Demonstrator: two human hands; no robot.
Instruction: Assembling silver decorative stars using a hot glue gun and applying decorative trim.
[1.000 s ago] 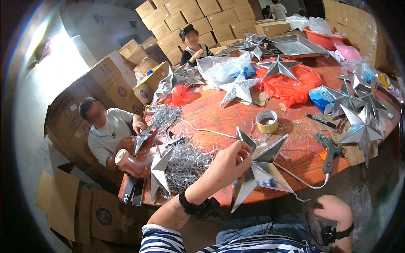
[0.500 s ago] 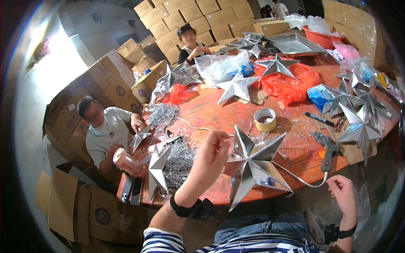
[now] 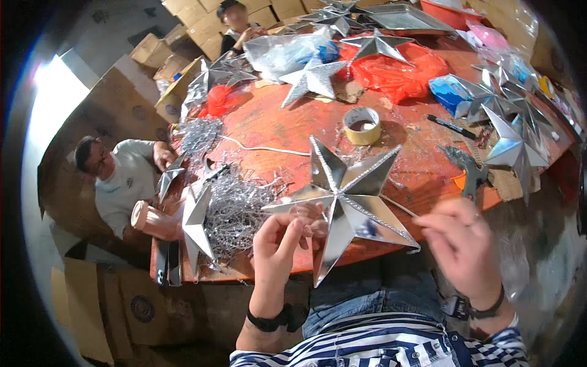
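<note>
the left hand pinches the near left arm of a big silver star, fingers pressed together on its edge, so the star stands tilted over the near rim of the round red worktop. the right hand hangs just to the right of that grip, blurred; its fingers look loosely curled and close to a thin white cord that runs off the star's right side, but i cannot tell whether they actually hold it.

left of the grip lies a heap of silver tinsel with a smaller star half leaning beside it. beyond the grip, past the star's top point, sits a roll of tape, and further right a black marker.

to handle this well, i judge the pinch should stay on the folded ridge rather than the flat foil, which probably dents easily, and the star should be kept clear of the tinsel so nothing snags.
</note>
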